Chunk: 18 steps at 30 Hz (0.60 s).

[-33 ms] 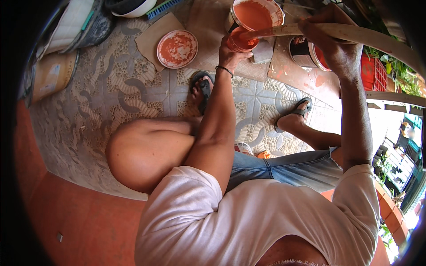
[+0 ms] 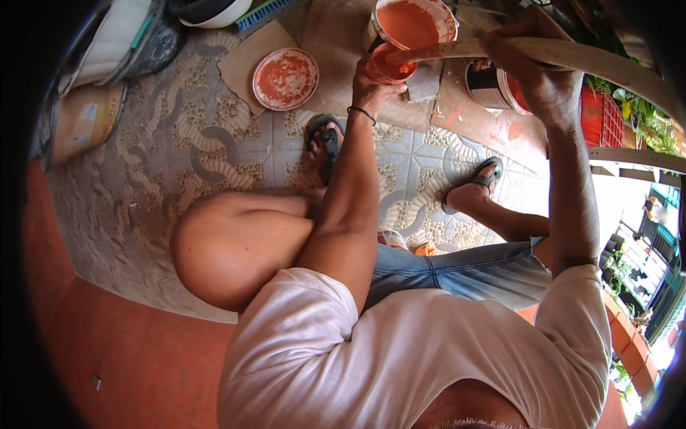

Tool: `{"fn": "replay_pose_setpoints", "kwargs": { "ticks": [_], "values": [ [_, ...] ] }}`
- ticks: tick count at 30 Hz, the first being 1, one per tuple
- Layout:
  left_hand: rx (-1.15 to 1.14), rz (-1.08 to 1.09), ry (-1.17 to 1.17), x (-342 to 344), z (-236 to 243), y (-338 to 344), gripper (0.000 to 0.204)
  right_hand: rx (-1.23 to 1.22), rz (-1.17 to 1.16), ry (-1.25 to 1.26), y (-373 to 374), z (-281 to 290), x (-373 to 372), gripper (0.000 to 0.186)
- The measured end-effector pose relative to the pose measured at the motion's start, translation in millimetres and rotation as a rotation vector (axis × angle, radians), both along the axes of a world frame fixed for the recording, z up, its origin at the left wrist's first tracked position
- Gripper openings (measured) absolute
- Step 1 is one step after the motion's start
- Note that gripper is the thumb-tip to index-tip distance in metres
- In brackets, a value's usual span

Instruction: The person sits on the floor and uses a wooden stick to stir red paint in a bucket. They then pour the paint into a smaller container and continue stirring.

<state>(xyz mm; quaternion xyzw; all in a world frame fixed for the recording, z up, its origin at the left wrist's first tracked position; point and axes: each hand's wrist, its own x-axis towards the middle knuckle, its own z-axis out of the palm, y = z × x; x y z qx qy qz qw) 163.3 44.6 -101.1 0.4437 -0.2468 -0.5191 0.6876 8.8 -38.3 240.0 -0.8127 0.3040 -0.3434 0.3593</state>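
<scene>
My left hand (image 2: 369,91) is wrapped round a small cup (image 2: 379,71) of red-orange paint, held close to the near rim of a larger paint bucket (image 2: 371,36). In my right hand (image 2: 547,89) is a long, flat wooden stick (image 2: 457,48). Its paint-stained end reaches into the mouth of the cup, and its other end runs off to the right. Orange paint fills much of the bucket, whose rim is smeared. Left of the cup, a round paint-covered lid (image 2: 286,79) lies on cardboard.
A second paint can (image 2: 486,84) lies below the stick, near my right hand. Cardboard (image 2: 400,111) covers part of the patterned tile floor (image 2: 243,154). A blue brush (image 2: 264,13) and several containers stand at the far left. A red crate (image 2: 600,118) and plants are at right.
</scene>
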Motion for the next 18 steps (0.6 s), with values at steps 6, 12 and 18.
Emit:
{"fn": "replay_pose_setpoints", "kwargs": {
  "ticks": [6,12,18],
  "values": [
    [0.081,0.032,0.049,-3,-9,4,0.095,0.09,0.113,0.202,-4,-34,1,0.012],
    [0.06,0.024,0.098,0,-6,0,0.09,0.02,0.179,0.469,-5,-76,22,0.015],
    [-0.038,0.021,0.044,4,-4,1,0.088,0.098,0.099,0.291,-8,-88,24,0.022]
  ]
}}
